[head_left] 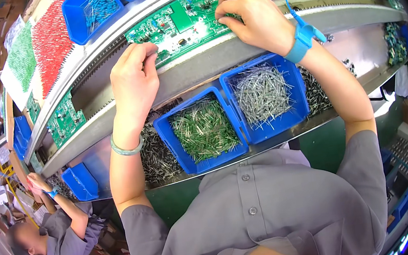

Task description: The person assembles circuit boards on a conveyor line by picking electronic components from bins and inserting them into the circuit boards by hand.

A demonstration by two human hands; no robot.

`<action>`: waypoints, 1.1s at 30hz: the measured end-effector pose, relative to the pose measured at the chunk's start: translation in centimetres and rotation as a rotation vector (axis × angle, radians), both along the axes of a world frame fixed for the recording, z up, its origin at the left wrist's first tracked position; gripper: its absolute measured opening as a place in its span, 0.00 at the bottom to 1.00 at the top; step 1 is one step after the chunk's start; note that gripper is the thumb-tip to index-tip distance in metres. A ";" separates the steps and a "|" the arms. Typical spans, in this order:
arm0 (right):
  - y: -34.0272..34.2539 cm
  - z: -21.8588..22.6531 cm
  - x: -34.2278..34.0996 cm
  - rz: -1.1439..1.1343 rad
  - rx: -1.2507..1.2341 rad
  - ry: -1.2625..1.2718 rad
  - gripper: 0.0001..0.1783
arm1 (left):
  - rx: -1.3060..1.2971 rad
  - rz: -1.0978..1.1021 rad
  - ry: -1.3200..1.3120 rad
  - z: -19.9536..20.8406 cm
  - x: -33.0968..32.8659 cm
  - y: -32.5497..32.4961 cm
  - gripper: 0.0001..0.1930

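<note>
A green circuit board (pixel 183 20) populated with small parts lies on the rail track ahead of me. At its near left corner is my left hand (pixel 134 77), the thumb and fingertips pinched together; whatever is between them is too small to make out. Over the board's right end, my right hand (pixel 254 17) has its fingers curled and drawn together, and I cannot see what they hold. A blue wrist strap (pixel 302 44) with a coiled-off blue cord circles my right wrist. A pale green bangle (pixel 127 146) is on my left wrist.
Nearer me stand a blue bin of green leaded parts (pixel 204 130) and one of grey leaded parts (pixel 263 94). Loose dark parts (pixel 159 156) lie beside them. Beyond the track is a bin of blue parts (pixel 98 10). Another circuit board (pixel 65 119) sits leftward; a co-worker (pixel 61 231) works there.
</note>
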State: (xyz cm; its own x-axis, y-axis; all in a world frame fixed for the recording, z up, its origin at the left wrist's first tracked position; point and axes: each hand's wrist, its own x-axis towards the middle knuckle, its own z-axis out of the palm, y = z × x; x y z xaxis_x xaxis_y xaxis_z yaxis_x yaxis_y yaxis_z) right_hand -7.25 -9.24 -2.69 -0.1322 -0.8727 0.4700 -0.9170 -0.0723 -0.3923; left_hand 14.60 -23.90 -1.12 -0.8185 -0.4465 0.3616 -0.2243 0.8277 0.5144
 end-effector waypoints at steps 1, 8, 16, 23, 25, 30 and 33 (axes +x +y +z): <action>0.0 0.0 0.1 0.006 -0.025 0.028 0.04 | -0.010 0.005 0.000 -0.1 0.1 0.1 0.05; 1.6 3.0 1.0 0.049 0.059 0.048 0.05 | -0.131 0.003 -0.010 -0.3 -0.4 0.6 0.04; 9.9 5.2 4.8 0.279 0.469 0.088 0.04 | -0.156 -0.021 -0.052 0.1 -0.3 0.4 0.04; 11.5 3.8 7.7 0.071 0.485 0.324 0.05 | -0.264 0.010 -0.102 1.8 -0.3 2.3 0.05; 11.4 3.7 8.1 0.035 0.489 0.356 0.05 | -0.217 -0.056 -0.072 3.1 -0.4 4.1 0.06; 11.0 4.4 7.5 0.057 0.513 0.396 0.04 | -0.096 -0.380 -0.171 4.2 -0.9 9.8 0.09; 11.2 5.1 6.2 0.009 0.394 0.282 0.05 | -0.120 -0.545 -0.328 2.9 -1.4 11.9 0.08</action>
